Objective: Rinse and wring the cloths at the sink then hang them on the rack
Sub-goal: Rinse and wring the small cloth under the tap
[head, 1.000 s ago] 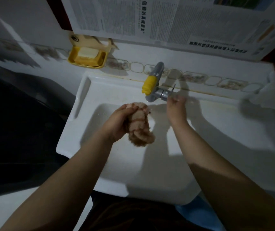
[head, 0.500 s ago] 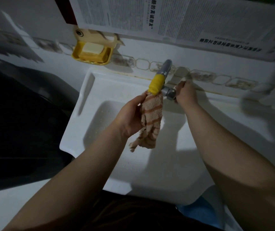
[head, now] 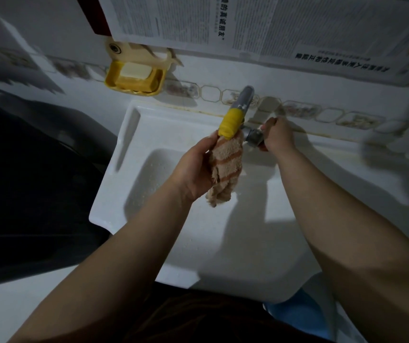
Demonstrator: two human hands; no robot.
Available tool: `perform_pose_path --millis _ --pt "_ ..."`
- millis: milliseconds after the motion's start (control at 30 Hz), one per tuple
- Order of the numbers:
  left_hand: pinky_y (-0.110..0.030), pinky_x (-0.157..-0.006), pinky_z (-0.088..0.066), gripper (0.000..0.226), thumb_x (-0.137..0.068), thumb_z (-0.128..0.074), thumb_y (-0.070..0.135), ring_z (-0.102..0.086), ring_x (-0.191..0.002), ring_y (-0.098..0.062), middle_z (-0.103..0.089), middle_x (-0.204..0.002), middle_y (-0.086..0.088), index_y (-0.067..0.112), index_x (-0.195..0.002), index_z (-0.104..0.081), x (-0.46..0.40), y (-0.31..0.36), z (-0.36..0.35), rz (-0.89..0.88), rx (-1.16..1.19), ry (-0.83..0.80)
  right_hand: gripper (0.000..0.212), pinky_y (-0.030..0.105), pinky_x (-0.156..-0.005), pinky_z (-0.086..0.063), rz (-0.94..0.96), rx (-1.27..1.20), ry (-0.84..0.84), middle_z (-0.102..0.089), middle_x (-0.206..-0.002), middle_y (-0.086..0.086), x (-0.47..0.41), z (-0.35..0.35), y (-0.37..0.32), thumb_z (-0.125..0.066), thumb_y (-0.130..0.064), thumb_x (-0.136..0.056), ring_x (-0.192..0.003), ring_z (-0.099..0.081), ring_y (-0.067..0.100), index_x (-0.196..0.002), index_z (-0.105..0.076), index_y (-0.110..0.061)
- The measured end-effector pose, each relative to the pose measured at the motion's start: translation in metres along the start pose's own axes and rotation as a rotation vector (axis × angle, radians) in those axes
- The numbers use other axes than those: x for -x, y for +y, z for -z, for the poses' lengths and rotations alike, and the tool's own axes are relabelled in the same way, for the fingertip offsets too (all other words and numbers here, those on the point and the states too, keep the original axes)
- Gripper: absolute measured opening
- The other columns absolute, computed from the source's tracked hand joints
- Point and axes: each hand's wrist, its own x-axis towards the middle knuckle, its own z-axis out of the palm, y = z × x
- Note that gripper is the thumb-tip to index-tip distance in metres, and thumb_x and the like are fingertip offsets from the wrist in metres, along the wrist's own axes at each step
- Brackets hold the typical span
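Left hand (head: 196, 169) clutching striped cloth (head: 225, 167) under tap (head: 235, 112) (yellow-tipped), right hand (head: 278, 136) gripping its handle (head: 254, 137)

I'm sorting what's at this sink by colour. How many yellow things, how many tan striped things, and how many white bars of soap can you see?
Yellow: 2, the soap dish on the wall and the sleeve on the tap spout.
Tan striped: 1, the cloth held by the left hand.
White soap bars: 1, the soap in the dish.
Total: 4
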Motion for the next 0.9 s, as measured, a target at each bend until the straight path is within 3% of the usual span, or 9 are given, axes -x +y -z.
perform_pose_path --millis 167,433,600,667,733,800,867,900 --pt "-0.035 -0.081 -0.048 0.039 -0.098 -0.045 0.033 -0.059 -0.089 -0.025 -0.063 -0.100 -0.011 0.010 -0.126 -0.058 0.003 -0.002 -0.002 -0.002 -0.015 0.005 0.029 0.055 -0.084 -0.053 -0.007 -0.011 -0.011 -0.062 -0.111 0.026 0.004 0.003 -0.002 -0.035 -0.034 -0.091 -0.100 -0.061 0.044 -0.086 -0.055 -0.014" --pt "-0.042 -0.098 -0.041 0.036 -0.099 -0.043 0.031 -0.055 -0.101 -0.028 -0.062 -0.105 -0.013 0.008 -0.123 -0.059 0.005 -0.003 -0.004 -0.033 0.002 0.000 0.029 0.057 -0.078 -0.054 -0.009 -0.109 -0.021 -0.063 -0.105 0.026 0.008 0.001 -0.001 -0.036 -0.031 -0.094 -0.093 -0.063 0.042 -0.068 -0.045 -0.020" --pt "-0.037 -0.085 -0.043 0.036 -0.100 -0.041 0.031 -0.054 -0.092 -0.026 -0.059 -0.104 -0.013 0.009 -0.119 -0.061 0.006 -0.003 -0.004 -0.038 0.022 -0.016 0.032 0.057 -0.084 -0.052 0.039 -0.099 0.017 -0.063 -0.108 0.023 0.019 0.003 -0.001 -0.030 -0.033 -0.097 -0.096 -0.062 0.042 -0.068 -0.041 -0.024" --pt "-0.037 -0.085 -0.045 0.037 -0.099 -0.042 0.031 -0.058 -0.091 -0.025 -0.062 -0.105 -0.013 0.009 -0.123 -0.060 0.006 -0.004 -0.003 -0.043 0.019 -0.014 0.034 0.056 -0.085 -0.052 0.027 -0.100 -0.015 -0.062 -0.110 0.024 0.024 0.005 -0.002 -0.029 -0.040 -0.096 -0.097 -0.061 0.042 -0.076 -0.048 -0.020" --pt "-0.037 -0.086 -0.047 0.037 -0.099 -0.042 0.030 -0.061 -0.091 -0.024 -0.065 -0.104 -0.012 0.010 -0.127 -0.058 0.006 -0.004 -0.002 -0.047 0.022 -0.015 0.048 0.054 -0.085 -0.052 -0.029 -0.131 -0.055 -0.060 -0.113 0.021 0.035 0.009 -0.007 -0.033 -0.052 -0.094 -0.099 -0.061 0.040 -0.104 -0.052 -0.009" --pt "-0.038 -0.085 -0.047 0.034 -0.099 -0.041 0.028 -0.061 -0.090 -0.024 -0.065 -0.103 -0.012 0.013 -0.124 -0.059 0.005 -0.003 -0.001 -0.059 0.042 -0.023 0.066 0.049 -0.080 -0.055 -0.094 -0.238 -0.094 -0.059 -0.113 0.016 0.059 0.011 -0.016 -0.035 -0.060 -0.091 -0.096 -0.063 0.036 -0.126 -0.044 -0.004" --pt "-0.039 -0.088 -0.046 0.032 -0.099 -0.041 0.026 -0.060 -0.091 -0.025 -0.065 -0.102 -0.012 0.012 -0.123 -0.057 0.005 -0.001 0.003 -0.070 0.080 -0.002 0.066 0.040 -0.073 -0.055 -0.142 -0.387 -0.160 -0.062 -0.110 0.012 0.093 0.006 -0.017 -0.031 -0.062 -0.093 -0.089 -0.064 0.030 -0.129 -0.045 -0.009" --pt "-0.040 -0.090 -0.046 0.031 -0.099 -0.041 0.025 -0.061 -0.092 -0.025 -0.066 -0.101 -0.013 0.010 -0.122 -0.057 0.004 0.000 0.005 -0.072 0.105 0.018 0.068 0.040 -0.078 -0.053 -0.141 -0.426 -0.213 -0.062 -0.112 0.010 0.114 0.003 -0.015 -0.028 -0.068 -0.091 -0.092 -0.064 0.029 -0.129 -0.045 -0.014"
